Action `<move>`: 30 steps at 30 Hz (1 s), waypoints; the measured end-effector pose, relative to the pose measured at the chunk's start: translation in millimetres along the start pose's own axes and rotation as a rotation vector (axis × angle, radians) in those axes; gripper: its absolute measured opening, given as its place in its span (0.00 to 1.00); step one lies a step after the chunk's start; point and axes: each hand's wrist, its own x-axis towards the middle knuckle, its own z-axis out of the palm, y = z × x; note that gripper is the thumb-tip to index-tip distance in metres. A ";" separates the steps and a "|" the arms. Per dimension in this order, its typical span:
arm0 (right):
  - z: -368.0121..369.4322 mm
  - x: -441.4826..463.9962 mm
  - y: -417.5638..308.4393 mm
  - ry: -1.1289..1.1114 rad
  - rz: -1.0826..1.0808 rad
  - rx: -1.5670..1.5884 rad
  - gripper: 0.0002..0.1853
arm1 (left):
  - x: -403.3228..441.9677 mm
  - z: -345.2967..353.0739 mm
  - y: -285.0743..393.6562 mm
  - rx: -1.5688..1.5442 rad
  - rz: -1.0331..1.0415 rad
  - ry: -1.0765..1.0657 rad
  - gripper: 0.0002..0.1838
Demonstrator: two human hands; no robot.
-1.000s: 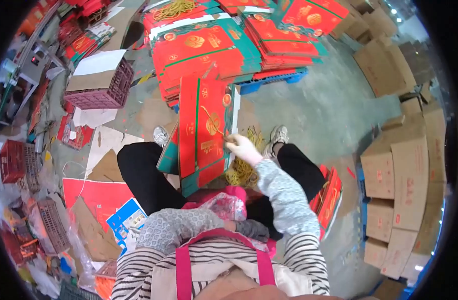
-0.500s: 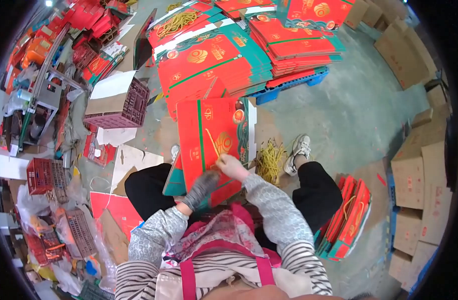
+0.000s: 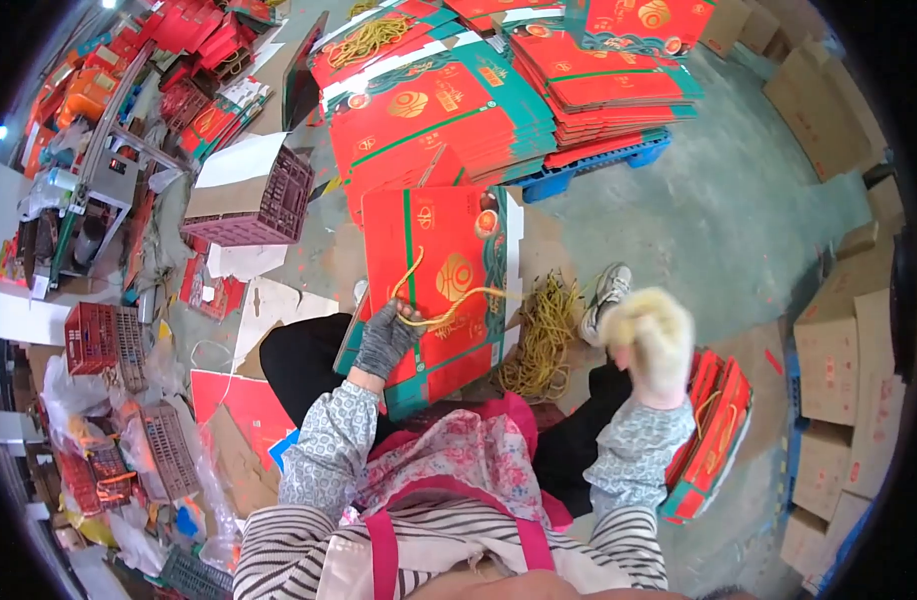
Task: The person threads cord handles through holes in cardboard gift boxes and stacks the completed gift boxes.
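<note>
A flat red and green printed carton (image 3: 433,270) lies before me across my lap, with gold print on it. My left hand (image 3: 388,338), in a dark grey glove, is closed on a yellow cord (image 3: 465,297) over the carton's lower left part. One stretch of the cord curls upward from my fingers; another runs right across the carton. My right hand (image 3: 655,342), in a pale glove, is raised at the right, away from the carton. Motion smears its fingers, so I cannot see whether it holds anything. Below the carton's right edge a heap of yellow cords (image 3: 543,340) lies on the floor.
Stacks of red cartons (image 3: 438,115) rise ahead, partly on a blue pallet (image 3: 598,163). More folded red cartons (image 3: 713,430) stand by my right side. A purple crate (image 3: 278,200) sits at the left, and brown boxes (image 3: 828,350) line the right.
My right hand has moved from beside the left one over the carton, out to the right and up. My left hand stays on the carton; the cord now stretches across it.
</note>
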 end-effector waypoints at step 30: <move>-29.1 21.0 40.9 0.246 -0.312 0.187 0.24 | -70.1 0.1 -26.1 1.814 0.761 0.393 0.23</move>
